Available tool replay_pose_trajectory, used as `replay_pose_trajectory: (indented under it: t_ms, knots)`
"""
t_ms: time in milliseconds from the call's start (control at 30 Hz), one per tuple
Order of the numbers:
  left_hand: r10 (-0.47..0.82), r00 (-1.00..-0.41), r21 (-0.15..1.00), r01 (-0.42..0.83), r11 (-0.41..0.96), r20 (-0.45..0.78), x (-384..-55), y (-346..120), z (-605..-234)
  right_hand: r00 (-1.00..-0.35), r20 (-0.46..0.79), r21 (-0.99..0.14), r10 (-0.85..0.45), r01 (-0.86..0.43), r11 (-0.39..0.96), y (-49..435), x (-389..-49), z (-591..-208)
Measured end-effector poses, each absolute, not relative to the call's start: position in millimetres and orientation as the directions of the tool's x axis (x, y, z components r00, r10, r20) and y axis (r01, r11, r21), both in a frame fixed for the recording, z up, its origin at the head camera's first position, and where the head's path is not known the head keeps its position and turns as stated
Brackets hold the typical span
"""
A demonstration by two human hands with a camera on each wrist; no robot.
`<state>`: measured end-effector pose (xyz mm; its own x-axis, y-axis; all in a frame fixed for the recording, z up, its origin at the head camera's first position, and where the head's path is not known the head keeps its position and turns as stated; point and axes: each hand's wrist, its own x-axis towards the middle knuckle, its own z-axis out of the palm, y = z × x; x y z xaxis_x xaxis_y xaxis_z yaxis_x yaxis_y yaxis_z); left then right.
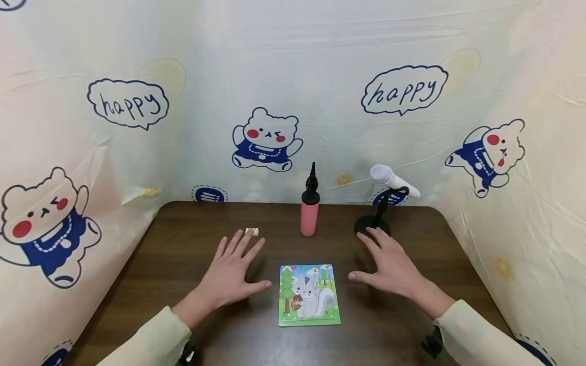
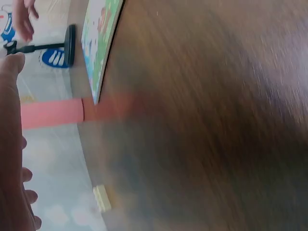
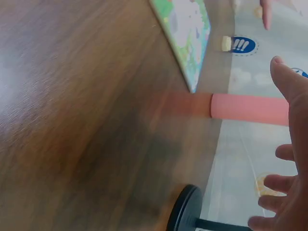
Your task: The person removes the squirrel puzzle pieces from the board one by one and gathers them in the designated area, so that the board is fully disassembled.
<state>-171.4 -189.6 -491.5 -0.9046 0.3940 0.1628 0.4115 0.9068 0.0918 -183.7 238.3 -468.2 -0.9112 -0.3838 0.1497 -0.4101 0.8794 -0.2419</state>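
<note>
Both hands hover over the brown table with fingers spread, holding nothing. My left hand (image 1: 232,272) is left of a squirrel picture puzzle (image 1: 309,296), its fingertips overlapping a small cream-coloured block-like piece (image 1: 253,232) in the head view. My right hand (image 1: 391,264) is on the puzzle's other side, fingertips in front of the round black base of a microphone stand (image 1: 373,223). The puzzle lies flat, showing a grey squirrel with an acorn on a green and blue ground. Between the hands, farther back, stands a pink hand pump (image 1: 310,213) with a black nozzle.
A white microphone (image 1: 394,180) tilts in the stand's clip, with a thin white cord running behind it. The table (image 1: 183,244) has rounded far corners. Around it hangs a pale curtain (image 1: 329,112) printed with bears and the word "happy".
</note>
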Motion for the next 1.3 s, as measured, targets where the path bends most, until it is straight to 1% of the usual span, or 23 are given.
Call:
replay_pose_trajectory:
  t_ms: [133, 333, 533, 733, 900, 1000, 1300]
  knots:
    - [0.446, -0.882, 0.107, 0.463, 0.880, 0.155, -170, -175, -496, -0.906, 0.120, -0.331, -0.407, -0.423, 0.844, 228, -189, -464]
    - [0.525, -0.844, 0.117, 0.536, 0.836, 0.115, -167, -148, -507, -0.893, 0.022, -0.436, -0.450, -0.414, 0.799, 211, -199, -471]
    - [0.617, -0.787, 0.158, 0.610, 0.776, 0.010, -161, -121, -517, -0.838, -0.060, -0.515, -0.542, -0.439, 0.736, 187, -208, -488]
    - [0.686, -0.725, 0.182, 0.668, 0.722, -0.059, -154, -99, -524, -0.790, -0.084, -0.557, -0.608, -0.468, 0.686, 167, -211, -496]
    - [0.707, -0.703, 0.163, 0.690, 0.705, -0.080, -151, -89, -529, -0.769, -0.104, -0.567, -0.631, -0.475, 0.673, 156, -211, -499]
    - [0.711, -0.699, 0.137, 0.698, 0.703, -0.082, -150, -87, -532, -0.767, -0.121, -0.549, -0.630, -0.478, 0.686, 152, -212, -501]
    - [0.711, -0.695, 0.131, 0.699, 0.703, -0.105, -149, -86, -533, -0.786, -0.181, -0.425, -0.591, -0.480, 0.768, 140, -212, -498]
